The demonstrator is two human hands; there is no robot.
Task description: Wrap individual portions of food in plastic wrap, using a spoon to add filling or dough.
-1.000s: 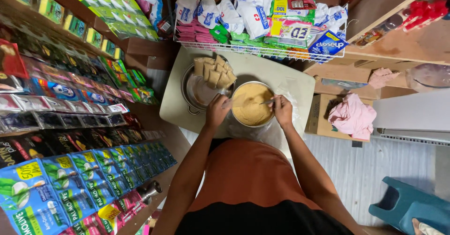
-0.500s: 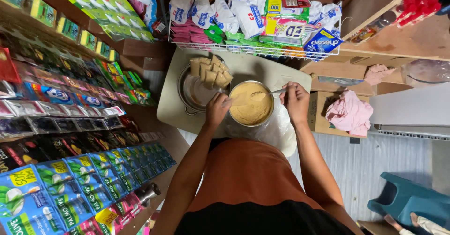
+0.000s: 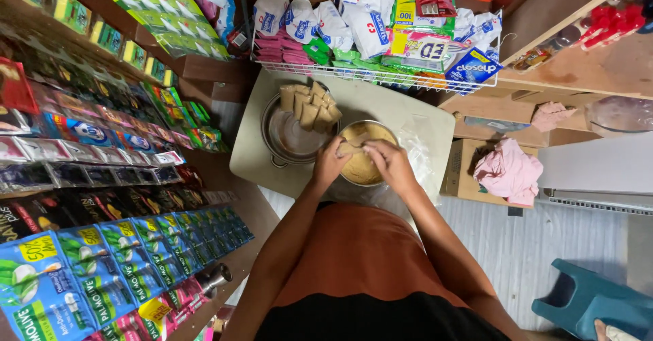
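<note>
Room: a cramped shop corner seen from above — hanging strips of sachets (image 3: 115,259) fill the left of the frame, and a wire basket of packets (image 3: 381,35) runs along the top centre.
Worktop: a small pale worktop (image 3: 435,116) sits in the upper middle, just below the basket.
Bowl: a round metal bowl (image 3: 364,167) of tan, grainy filling stands at the centre of the worktop, partly hidden by both hands.
Pot: a metal pot (image 3: 289,137) stands just left of the bowl, touching or nearly touching it; a stack of tan folded pieces (image 3: 311,103) leans on its upper rim.
Left hand: the left hand (image 3: 331,164) is over the bowl's left edge, fingers curled narrow onto a small tan piece (image 3: 352,147).
Right hand: the right hand (image 3: 389,164) is over the bowl's right side, fingers bent narrow and pinching the same piece — the two hands meet above the filling.
Plastic: a clear plastic sheet (image 3: 418,150) lies on the worktop right of the bowl.
Right of frame: a pink cloth (image 3: 509,171) lies on a cardboard box (image 3: 462,171); a teal stool (image 3: 592,300) is at lower right.
</note>
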